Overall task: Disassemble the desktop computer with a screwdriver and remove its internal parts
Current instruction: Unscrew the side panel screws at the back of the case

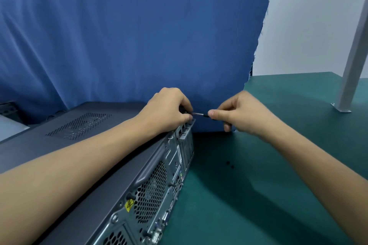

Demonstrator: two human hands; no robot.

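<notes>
Screwdriver (199,114): level between my hands. Right hand (241,113) pinches the handle. Left hand (169,109) curls round the tip end, atop the rear corner of the desktop computer (89,123). Risk, I judge: the tip slips and rounds the hidden screw, or the freed screw drops below my left hand onto the tabletop (249,205).

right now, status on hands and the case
Both hands on screwdriver: right hand at handle, left hand guiding tip. Tip at computer case rear corner, cover on. Nothing blocking.

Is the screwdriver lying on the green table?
No, the right hand grips the screwdriver and the left hand pinches its shaft at the rear edge of the computer.
</notes>
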